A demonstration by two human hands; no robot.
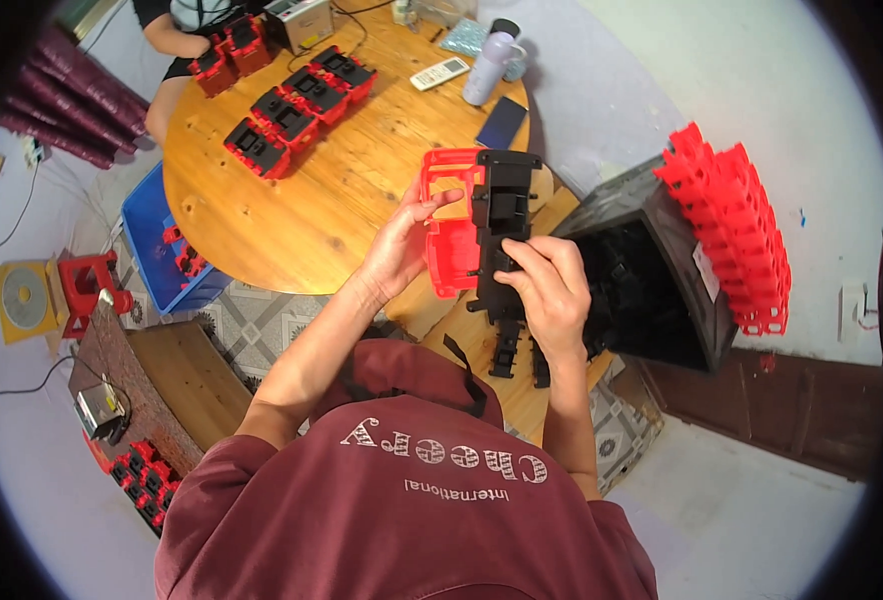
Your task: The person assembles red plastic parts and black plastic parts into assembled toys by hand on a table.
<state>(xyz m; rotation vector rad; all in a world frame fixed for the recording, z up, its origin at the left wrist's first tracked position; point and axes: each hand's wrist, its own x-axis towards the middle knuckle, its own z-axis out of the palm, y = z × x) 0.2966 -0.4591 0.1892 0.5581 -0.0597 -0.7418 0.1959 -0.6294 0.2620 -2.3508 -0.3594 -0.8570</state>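
Some of the left hand (400, 245) lies hidden behind the red shell (452, 262).

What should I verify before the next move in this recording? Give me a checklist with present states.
1. Left hand holding the red frame: ok.
2. Right hand on the black part: ok, fingertips at its face.
3. Black part alongside the red frame: ok.
4. The two fully fastened together: cannot tell.
5. Space beneath the hands free of loose items: not ok, black pieces lie there.
6. Red-and-black units on the table apart from both hands: ok.
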